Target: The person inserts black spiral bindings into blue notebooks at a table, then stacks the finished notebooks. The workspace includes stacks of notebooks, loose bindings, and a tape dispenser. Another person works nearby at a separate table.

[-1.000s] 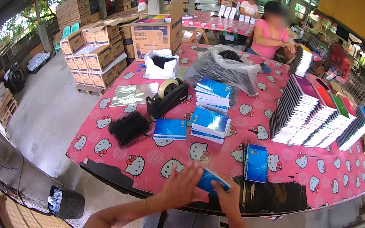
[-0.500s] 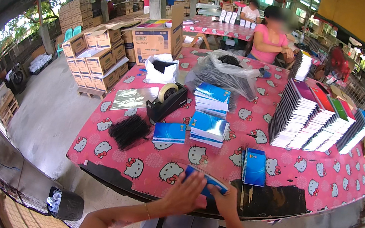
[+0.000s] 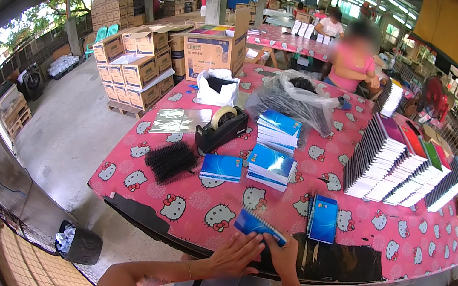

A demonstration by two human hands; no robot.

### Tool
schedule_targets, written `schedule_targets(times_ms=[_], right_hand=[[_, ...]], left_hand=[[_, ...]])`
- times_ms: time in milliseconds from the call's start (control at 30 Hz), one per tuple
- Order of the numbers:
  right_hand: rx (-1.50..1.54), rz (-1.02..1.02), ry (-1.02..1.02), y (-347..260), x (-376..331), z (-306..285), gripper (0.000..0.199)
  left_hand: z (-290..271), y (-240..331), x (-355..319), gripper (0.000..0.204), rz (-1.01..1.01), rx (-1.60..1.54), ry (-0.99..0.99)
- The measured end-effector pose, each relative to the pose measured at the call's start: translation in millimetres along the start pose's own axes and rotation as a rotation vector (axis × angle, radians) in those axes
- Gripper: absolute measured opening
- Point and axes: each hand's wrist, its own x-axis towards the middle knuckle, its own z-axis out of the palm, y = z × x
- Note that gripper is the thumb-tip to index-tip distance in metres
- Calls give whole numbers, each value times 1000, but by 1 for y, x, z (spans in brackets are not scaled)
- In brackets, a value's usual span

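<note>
Blue notebook point(image 3: 259, 227) at the table point(image 3: 405, 245) edge, both hands' point(image 3: 236, 254) point(image 3: 283, 255) grip seemingly pressing its spiral in.

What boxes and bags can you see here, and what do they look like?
Big brown cardboard box with an orange and blue printed panel: far left end of the table.
Stacked brown cardboard boxes with white labels: on the floor, left of the table.
Crinkled clear plastic bag: middle back of the table.
White plastic bag: beside the big box.
</note>
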Motion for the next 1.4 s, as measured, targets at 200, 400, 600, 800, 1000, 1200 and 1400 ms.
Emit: schedule_targets(times_ms=[200, 400, 600, 800, 1000, 1200, 1400], right_hand=[[-99, -35, -119, 46, 3, 0, 26], [-33, 96, -152, 37, 2, -2, 19], [-90, 86, -195, 48, 8, -6, 14], [-227, -27, -195, 35, 10, -7, 23], [62, 153, -76, 34, 4, 3, 22], [59, 157, -139, 59, 5, -2, 28], [-252, -58, -177, 62, 12, -9, 25]], left_hand=[[-23, -42, 43, 32, 46, 27, 14], [-27, -46, 54, 20, 78, -22, 68], [-33, -47, 63, 18, 78, -123, -6], [-34, -49, 68, 42, 63, -5, -139], [8, -8, 6, 81, -53, -43, -114], [-9, -11, 26, 81, -51, 58, -198], [-11, -20, 52, 45, -15, -16, -4]])
